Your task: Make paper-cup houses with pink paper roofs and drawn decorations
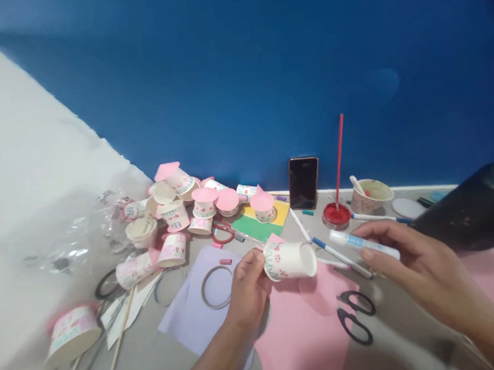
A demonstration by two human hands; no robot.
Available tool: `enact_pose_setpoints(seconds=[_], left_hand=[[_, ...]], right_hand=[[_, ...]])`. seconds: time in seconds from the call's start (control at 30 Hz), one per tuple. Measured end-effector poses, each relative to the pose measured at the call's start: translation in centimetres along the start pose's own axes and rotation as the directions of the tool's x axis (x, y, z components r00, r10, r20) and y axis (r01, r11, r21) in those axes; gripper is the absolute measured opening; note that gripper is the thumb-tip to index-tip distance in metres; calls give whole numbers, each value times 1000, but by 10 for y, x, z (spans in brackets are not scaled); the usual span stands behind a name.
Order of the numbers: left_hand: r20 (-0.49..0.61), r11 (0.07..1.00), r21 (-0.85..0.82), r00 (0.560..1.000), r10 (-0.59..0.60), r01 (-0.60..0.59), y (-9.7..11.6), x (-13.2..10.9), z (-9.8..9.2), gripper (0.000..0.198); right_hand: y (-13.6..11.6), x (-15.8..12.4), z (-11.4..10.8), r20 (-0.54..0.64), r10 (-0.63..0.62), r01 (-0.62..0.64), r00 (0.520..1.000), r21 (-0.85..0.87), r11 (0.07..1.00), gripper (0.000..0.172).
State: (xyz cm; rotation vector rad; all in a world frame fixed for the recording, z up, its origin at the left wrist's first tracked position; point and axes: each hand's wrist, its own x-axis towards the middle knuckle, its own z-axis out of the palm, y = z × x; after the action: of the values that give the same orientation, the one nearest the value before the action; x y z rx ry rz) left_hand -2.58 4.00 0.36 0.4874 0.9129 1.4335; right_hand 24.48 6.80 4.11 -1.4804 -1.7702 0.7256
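My left hand (249,283) grips a white paper cup (290,260) with red and green drawings, held on its side with the bottom facing right. My right hand (408,258) pinches a white glue tube with a blue label (363,244), its tip pointing left toward the cup. Both hands hover above a pink paper sheet (303,327) on the grey floor. Black-handled scissors (356,315) lie just below the right hand.
A heap of decorated cups with pink lids (181,212) lies at the left. A phone (304,182) leans on the blue wall, beside a red lid with a red stick (337,212), a bowl (370,196), pens (340,254), green-yellow paper (258,223) and lilac paper (197,312).
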Motion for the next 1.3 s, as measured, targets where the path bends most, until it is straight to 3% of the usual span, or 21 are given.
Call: enact_pose_setpoints(seconds=[0.33, 0.57, 0.7, 1.03, 1.3], left_hand=[[52, 978, 208, 999, 16, -26, -9, -3, -3, 45], [105, 960, 279, 994, -9, -20, -11, -5, -4, 45], [132, 969, 246, 991, -33, 0, -10, -6, -4, 44], [64, 991, -10, 989, -134, 135, -14, -8, 5, 29], [-64, 966, -168, 975, -212, 199, -14, -4, 6, 10]], right_hand=[[-29, -8, 2, -6, -152, 151, 988, 192, 970, 9], [-37, -11, 7, 5, -442, 437, 897, 137, 889, 9], [-36, -9, 7, 17, -414, 411, 910, 98, 906, 10], [-31, -3, 9, 63, -189, 171, 980, 214, 962, 15], [-27, -9, 12, -33, -391, 392, 920, 111, 913, 13]])
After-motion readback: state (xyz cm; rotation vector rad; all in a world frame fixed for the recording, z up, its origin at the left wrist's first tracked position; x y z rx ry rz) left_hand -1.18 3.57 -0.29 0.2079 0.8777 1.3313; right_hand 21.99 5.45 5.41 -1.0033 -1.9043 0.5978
